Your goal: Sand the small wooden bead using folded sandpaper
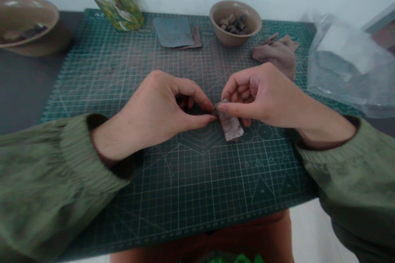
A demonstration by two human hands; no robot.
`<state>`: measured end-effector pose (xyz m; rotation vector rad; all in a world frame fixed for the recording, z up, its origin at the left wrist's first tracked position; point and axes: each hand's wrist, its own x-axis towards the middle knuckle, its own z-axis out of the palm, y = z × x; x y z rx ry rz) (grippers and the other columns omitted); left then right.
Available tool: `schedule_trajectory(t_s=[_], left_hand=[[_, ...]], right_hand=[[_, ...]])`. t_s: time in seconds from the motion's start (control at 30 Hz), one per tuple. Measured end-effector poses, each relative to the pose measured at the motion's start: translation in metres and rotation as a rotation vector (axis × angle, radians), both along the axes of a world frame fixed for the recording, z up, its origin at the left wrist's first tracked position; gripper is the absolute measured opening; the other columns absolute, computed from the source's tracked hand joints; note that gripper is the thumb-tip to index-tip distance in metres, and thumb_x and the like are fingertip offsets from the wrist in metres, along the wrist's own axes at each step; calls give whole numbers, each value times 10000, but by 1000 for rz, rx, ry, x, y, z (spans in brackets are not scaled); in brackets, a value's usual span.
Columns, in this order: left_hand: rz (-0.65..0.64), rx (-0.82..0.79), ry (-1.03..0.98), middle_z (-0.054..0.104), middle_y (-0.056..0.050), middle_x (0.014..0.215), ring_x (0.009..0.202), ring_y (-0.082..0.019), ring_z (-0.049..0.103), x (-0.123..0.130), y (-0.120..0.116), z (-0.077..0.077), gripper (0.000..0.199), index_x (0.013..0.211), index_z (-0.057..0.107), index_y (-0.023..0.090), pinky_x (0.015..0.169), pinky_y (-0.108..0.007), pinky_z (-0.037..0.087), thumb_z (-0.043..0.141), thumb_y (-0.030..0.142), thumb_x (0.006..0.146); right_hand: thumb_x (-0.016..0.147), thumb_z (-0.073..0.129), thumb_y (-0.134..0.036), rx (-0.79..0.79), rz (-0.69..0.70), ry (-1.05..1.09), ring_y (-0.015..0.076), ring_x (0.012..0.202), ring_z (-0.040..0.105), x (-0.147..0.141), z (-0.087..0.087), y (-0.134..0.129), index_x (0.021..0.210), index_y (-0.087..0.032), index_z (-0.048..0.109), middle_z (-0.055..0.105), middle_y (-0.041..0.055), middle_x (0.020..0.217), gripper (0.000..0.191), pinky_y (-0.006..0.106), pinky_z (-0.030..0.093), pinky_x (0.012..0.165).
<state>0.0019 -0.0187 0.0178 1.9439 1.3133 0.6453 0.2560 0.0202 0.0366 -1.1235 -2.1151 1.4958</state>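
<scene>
Near the middle of the view, my left hand [166, 108] pinches a small dark piece [214, 112] between thumb and index finger; fingertips hide most of it. My right hand [256, 96] grips a worn, brownish-grey strip [232, 128] between thumb and fingers. The strip's upper end touches or nearly touches the small piece, and its lower end points down toward the mat. Both hands are over the green cutting mat [197, 197], with their fingertips almost meeting.
Grey-green sheets [173, 31] lie at the back beside a bowl of small pieces [234, 40]. A crumpled cloth [277, 55] and plastic bag [352, 69] are at right. A pump bottle [121, 5] and larger bowl [33, 45] stand at left.
</scene>
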Motion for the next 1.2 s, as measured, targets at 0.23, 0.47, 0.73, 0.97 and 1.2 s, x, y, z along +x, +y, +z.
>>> schedule_trajectory(t_s=[0.23, 0.47, 0.73, 0.97, 1.2], left_hand=[[-4, 1, 2, 841, 3, 804, 686, -164, 678, 0, 2, 0, 216, 918, 923, 270, 585, -296, 432, 884, 473, 856], [4, -6, -1, 846, -11, 826, 706, -168, 691, 1, 0, 1, 217, 932, 915, 251, 600, -293, 444, 885, 455, 866], [0, -4, -3, 832, 2, 811, 706, -174, 699, -1, 1, 0, 213, 931, 921, 272, 590, -309, 424, 900, 472, 861], [-8, -1, 7, 837, 1, 816, 689, -168, 675, -1, 1, 0, 219, 928, 914, 274, 592, -311, 432, 886, 484, 871], [-3, 1, -4, 833, 1, 806, 696, -167, 685, -1, 1, -1, 222, 927, 916, 262, 597, -306, 434, 885, 475, 870]], right_hand=[[923, 984, -375, -13, 11, 8, 133, 531, 710, 0, 0, 0, 886, -220, 757, 799, -13, 683, 277, 233, 541, 480], [919, 984, -347, -15, 4, 7, 144, 533, 714, -1, 0, 0, 874, -223, 755, 784, -11, 668, 264, 249, 542, 489], [919, 987, -358, -4, 1, -4, 143, 536, 717, 0, 1, 0, 877, -224, 758, 805, 0, 700, 269, 247, 537, 477], [925, 982, -364, -19, 1, 10, 145, 542, 716, 0, 0, 0, 880, -229, 754, 802, -8, 694, 269, 248, 543, 480], [919, 986, -311, -9, -9, 2, 135, 531, 715, -1, 1, -1, 886, -206, 758, 795, -4, 678, 253, 232, 534, 484]])
